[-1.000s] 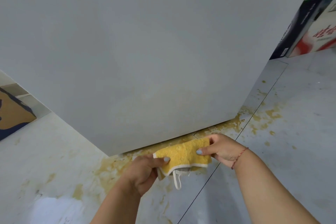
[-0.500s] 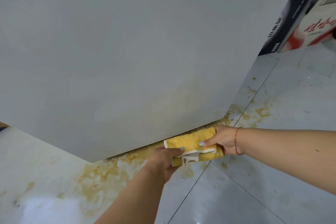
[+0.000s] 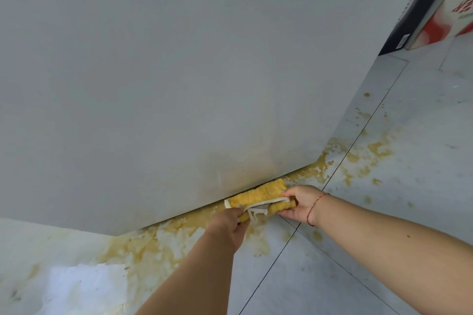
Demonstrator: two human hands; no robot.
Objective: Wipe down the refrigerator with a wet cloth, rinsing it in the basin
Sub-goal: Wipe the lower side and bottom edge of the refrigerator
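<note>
Pressed along the bottom edge of the grey refrigerator (image 3: 179,84), where panel meets floor: a folded yellow cloth (image 3: 258,195) with a white trim and a loose white loop hanging at its front. Held at both ends, left hand (image 3: 230,222) at about 7 o'clock of the cloth with thumb on top and fingers (image 3: 242,218) curled under the near end, right hand (image 3: 299,203) at 3 o'clock pinching the trim with thumb and fingers wrapped around the far end; a thin red string bracelet (image 3: 316,206) at the right wrist. Little room above, the panel filling everything from 9 through 12 to 2 o'clock; a dark slit under the panel running from 8 o'clock up toward 2 o'clock. Open floor (image 3: 384,212) toward 3, 5 and 6 o'clock, crossed by dark tile joints. Compared with a second ago, cloth and hands further forward and lower, then held clear in front of the panel edge, now tight against it; arms stretched further out, view closer to the panel, the brown and blue object at 9 o'clock gone from view. Yellow-brown stains (image 3: 158,243) spread over the tiles along the panel foot, thickest at 7 o'clock and again at 2 o'clock, with a faint tan smear on the panel just above the cloth. A dark box (image 3: 422,7) with red and white print standing at 1 o'clock beside the panel's far corner.
</note>
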